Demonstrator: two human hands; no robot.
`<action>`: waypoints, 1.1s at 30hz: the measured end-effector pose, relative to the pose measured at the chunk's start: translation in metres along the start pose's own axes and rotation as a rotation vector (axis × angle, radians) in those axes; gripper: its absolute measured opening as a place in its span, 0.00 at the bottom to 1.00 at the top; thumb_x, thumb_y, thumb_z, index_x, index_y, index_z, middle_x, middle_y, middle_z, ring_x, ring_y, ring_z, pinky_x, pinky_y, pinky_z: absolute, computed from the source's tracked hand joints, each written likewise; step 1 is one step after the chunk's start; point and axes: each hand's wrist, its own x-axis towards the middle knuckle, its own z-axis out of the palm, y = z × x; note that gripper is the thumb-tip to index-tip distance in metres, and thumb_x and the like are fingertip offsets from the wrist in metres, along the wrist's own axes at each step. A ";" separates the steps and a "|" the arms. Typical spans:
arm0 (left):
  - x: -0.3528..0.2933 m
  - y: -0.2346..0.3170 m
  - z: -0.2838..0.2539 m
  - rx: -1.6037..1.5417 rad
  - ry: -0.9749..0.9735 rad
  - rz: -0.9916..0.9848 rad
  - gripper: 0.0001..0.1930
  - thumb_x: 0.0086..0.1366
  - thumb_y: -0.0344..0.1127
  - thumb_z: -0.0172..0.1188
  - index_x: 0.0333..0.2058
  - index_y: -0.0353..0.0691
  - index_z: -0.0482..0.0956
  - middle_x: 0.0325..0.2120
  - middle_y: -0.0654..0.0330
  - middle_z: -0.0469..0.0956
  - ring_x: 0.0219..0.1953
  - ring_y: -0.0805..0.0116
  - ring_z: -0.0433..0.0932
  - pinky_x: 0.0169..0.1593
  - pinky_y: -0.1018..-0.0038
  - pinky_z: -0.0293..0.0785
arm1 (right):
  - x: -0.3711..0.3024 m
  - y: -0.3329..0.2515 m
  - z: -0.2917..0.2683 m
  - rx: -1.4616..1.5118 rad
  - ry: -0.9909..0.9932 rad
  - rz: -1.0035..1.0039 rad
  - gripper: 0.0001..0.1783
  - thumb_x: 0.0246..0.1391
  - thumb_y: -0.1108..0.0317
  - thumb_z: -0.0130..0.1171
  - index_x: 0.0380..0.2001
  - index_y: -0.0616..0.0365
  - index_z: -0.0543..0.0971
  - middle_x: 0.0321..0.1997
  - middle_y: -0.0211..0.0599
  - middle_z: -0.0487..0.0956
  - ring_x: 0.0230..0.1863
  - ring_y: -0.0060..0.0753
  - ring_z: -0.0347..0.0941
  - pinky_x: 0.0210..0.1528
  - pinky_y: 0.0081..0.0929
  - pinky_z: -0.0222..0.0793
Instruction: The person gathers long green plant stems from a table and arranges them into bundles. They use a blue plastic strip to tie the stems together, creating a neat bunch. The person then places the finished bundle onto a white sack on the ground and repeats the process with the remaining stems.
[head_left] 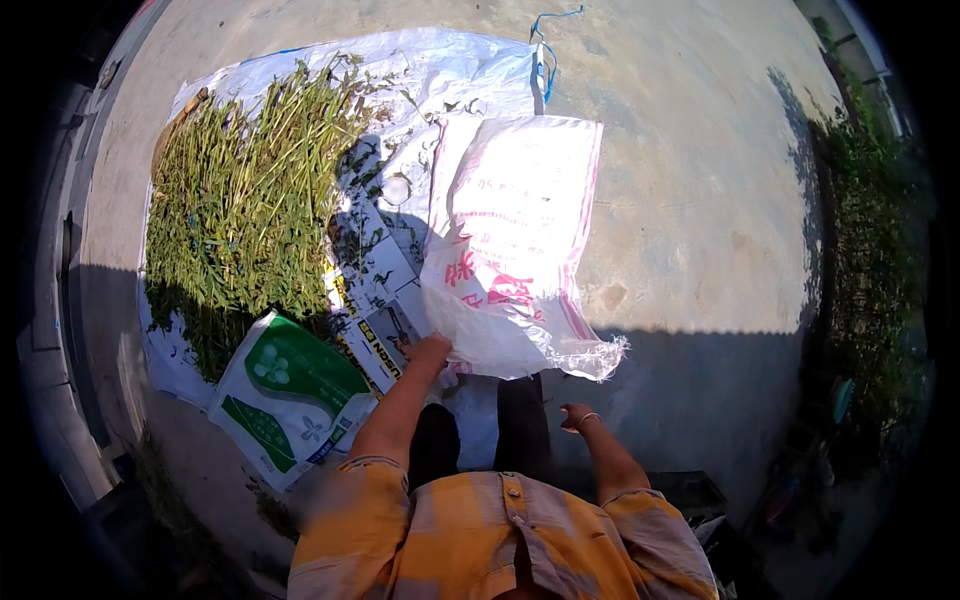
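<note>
A white woven sack (510,220) with pink side stripes and pink print lies spread out in front of me. My left hand (430,352) is closed on the sack's near left edge. The sack's frayed near right corner (598,358) sticks out above my right hand (577,417). That hand hangs beside my right leg, apart from the sack, with its fingers loosely parted and nothing visible in them. A bracelet circles the right wrist.
Cut green stalks (250,200) are heaped at the left on a white sheet (430,70). Nearer lies a green-and-white bag (290,390), beside a printed cardboard piece (375,345). Blue cord (547,60) trails from the sheet's far corner. Concrete ground (700,200) runs right toward plants (875,220).
</note>
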 end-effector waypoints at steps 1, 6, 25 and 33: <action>-0.014 0.012 0.018 0.066 0.130 -0.012 0.09 0.50 0.32 0.55 0.32 0.43 0.75 0.32 0.54 0.72 0.32 0.51 0.76 0.34 0.59 0.74 | 0.000 -0.008 0.024 0.041 -0.072 0.026 0.29 0.34 0.61 0.63 0.46 0.50 0.74 0.44 0.46 0.76 0.46 0.46 0.72 0.50 0.35 0.68; -0.087 0.023 0.061 0.209 0.024 0.047 0.09 0.55 0.36 0.51 0.34 0.46 0.76 0.33 0.58 0.72 0.39 0.61 0.75 0.35 0.60 0.72 | -0.067 -0.055 0.115 0.345 0.249 -0.043 0.21 0.41 0.61 0.59 0.42 0.52 0.76 0.38 0.42 0.79 0.39 0.42 0.76 0.45 0.31 0.71; -0.316 -0.080 0.039 0.116 -0.253 -0.038 0.13 0.49 0.40 0.61 0.32 0.39 0.79 0.33 0.51 0.78 0.37 0.54 0.77 0.41 0.62 0.73 | -0.247 -0.067 0.319 0.906 0.665 0.020 0.20 0.40 0.65 0.57 0.39 0.61 0.76 0.28 0.41 0.79 0.28 0.34 0.77 0.35 0.30 0.73; -0.303 -0.017 0.089 0.166 -0.193 0.118 0.12 0.50 0.41 0.61 0.30 0.40 0.82 0.27 0.53 0.80 0.32 0.56 0.79 0.40 0.66 0.74 | -0.339 -0.019 0.420 1.140 0.953 0.105 0.20 0.38 0.65 0.55 0.40 0.57 0.76 0.30 0.42 0.78 0.33 0.40 0.76 0.38 0.33 0.71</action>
